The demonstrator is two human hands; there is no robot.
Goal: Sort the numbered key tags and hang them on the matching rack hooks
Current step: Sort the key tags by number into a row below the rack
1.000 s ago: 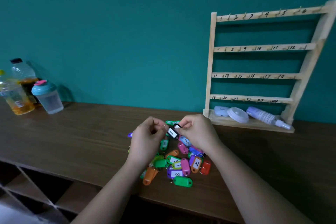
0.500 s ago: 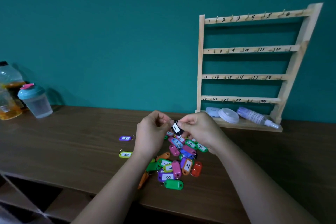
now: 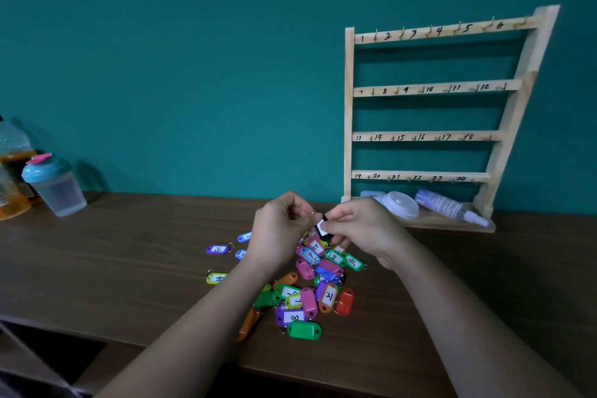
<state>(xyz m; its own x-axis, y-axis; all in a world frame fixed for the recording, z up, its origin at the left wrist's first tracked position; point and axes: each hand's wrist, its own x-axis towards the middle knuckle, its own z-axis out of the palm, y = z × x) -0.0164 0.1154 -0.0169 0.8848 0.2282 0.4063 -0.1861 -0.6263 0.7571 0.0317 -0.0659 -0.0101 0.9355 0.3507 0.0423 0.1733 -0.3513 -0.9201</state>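
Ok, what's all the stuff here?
Table: one, brown, under everything.
Rack: one, pale wood, right, against teal wall; hooks numbered 1 to 24, all bare.
Key tags: a heap, many colours, table centre; four loose ones left of it.
Black tag: one, held above the heap.
Shaker cup: one, teal lid, far left.
Bottles: two, orange liquid, left edge.
Round white tub, purple spray bottle, pale box: one each, on the rack's base.
Hands: left hand pinches the black tag's ring, right hand its body.

Right hand (image 3: pixel 361 229) pinches tag (image 3: pixel 321 225) (black) — aloft.

Dim, even light; soft focus; wide-angle edge bending.
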